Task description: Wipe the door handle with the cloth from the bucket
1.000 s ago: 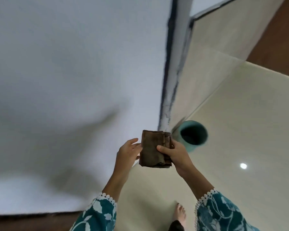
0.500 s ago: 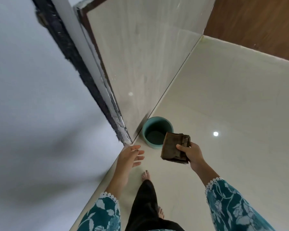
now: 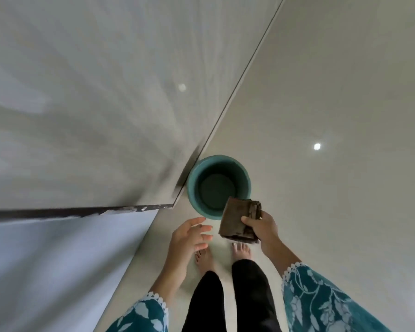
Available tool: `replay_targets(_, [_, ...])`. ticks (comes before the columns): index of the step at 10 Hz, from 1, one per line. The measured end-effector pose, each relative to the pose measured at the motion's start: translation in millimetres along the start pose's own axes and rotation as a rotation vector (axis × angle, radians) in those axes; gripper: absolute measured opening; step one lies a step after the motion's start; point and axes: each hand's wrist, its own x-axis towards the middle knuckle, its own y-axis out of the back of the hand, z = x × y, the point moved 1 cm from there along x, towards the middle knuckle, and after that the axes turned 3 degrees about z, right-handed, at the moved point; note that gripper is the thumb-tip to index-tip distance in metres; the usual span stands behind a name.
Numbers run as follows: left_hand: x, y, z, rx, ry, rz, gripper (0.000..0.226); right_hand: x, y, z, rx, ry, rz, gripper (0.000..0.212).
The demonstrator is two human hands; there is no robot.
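A folded brown cloth (image 3: 239, 219) is pinched in my right hand (image 3: 261, 230), held just over the near rim of a teal bucket (image 3: 194, 188). The bucket stands on the pale tiled floor against the foot of the wall and looks empty inside. To the left of the cloth, my left hand (image 3: 188, 238) hovers with its fingers spread and nothing in it. No door handle shows in the head view.
A white door (image 3: 46, 271) fills the lower left, with its dark edge (image 3: 77, 211) meeting the pale tiled wall (image 3: 94, 104). My bare feet (image 3: 241, 251) stand on the glossy floor (image 3: 333, 116) just behind the bucket.
The view has swung down from the door toward the floor and bucket. My left hand let go of the cloth; the right hand carried it down to the bucket rim.
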Motion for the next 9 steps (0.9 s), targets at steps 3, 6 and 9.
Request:
replay_targets(3, [223,-36,-73,-0.125,-0.148,0.101,0.019,240,-140,35,-0.336,0.084,0.006,0.043])
replay_targets(6, [279,-13,-102,-0.202,-0.14,0.164,0.02,319,-167,46,-0.679,-0.02,-0.111,0.039])
replay_targets(9, [164,15,-52,-0.301,-0.059,0.168,0.02,197,-121,10,-0.292,0.005,-0.287,0.032])
